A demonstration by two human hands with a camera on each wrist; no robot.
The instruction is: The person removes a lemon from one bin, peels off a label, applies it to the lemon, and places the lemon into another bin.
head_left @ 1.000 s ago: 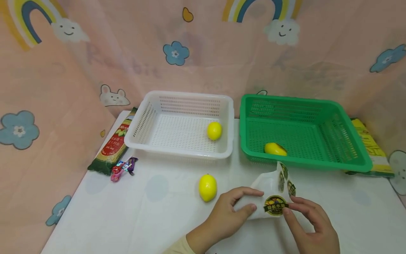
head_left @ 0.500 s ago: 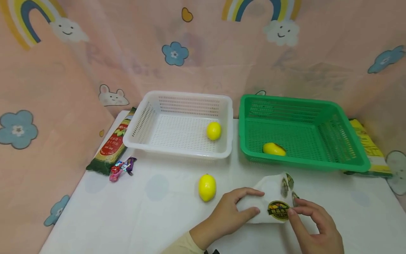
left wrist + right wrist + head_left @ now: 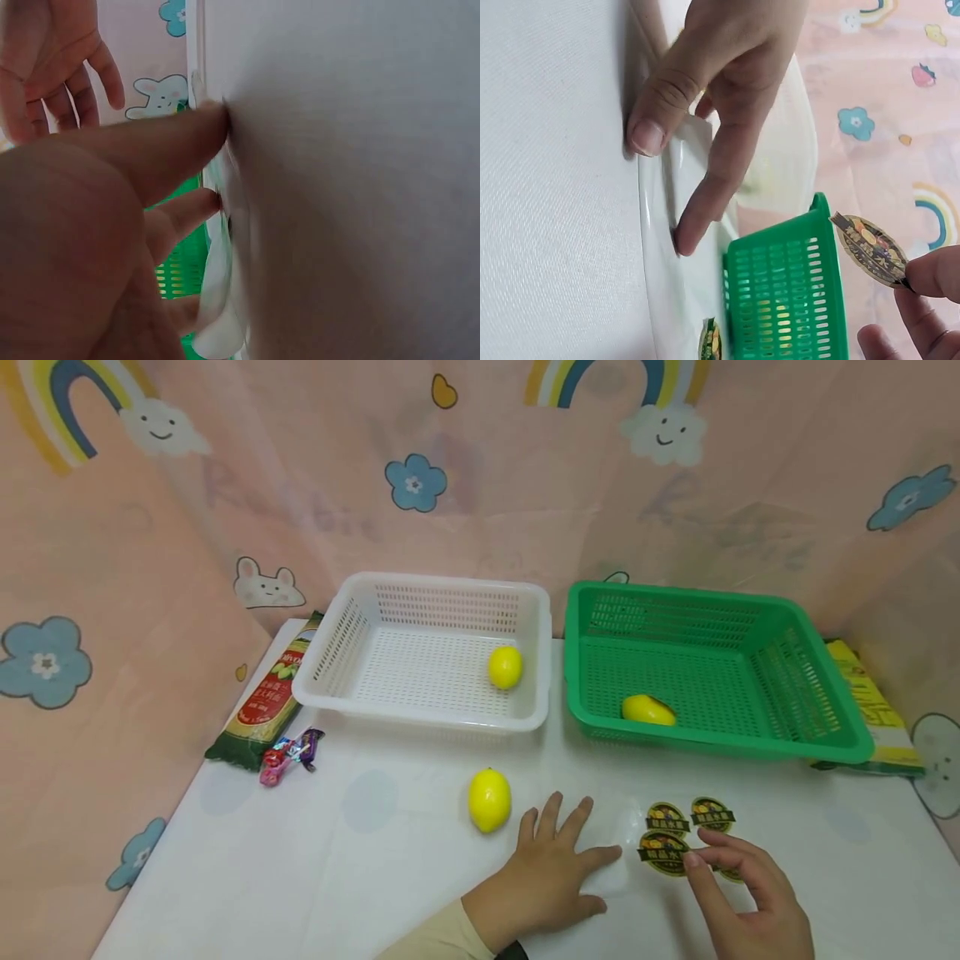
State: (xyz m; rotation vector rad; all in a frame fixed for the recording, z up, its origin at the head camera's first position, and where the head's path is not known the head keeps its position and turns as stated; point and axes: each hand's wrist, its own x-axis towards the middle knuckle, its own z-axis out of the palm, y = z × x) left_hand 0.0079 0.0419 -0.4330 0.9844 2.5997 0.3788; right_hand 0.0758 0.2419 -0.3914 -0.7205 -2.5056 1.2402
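Head view: right hand [image 3: 750,893] pinches a sticker [image 3: 663,853] by its edge, left hand [image 3: 551,872] splayed beside it.

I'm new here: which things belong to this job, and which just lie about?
In the job:
right hand, pinching a sticker
left hand, on the sticker sheet
likely the lemons, white basket, green basket

Apparently lying about:
wrapped sweets
red-labelled packet
yellow packet
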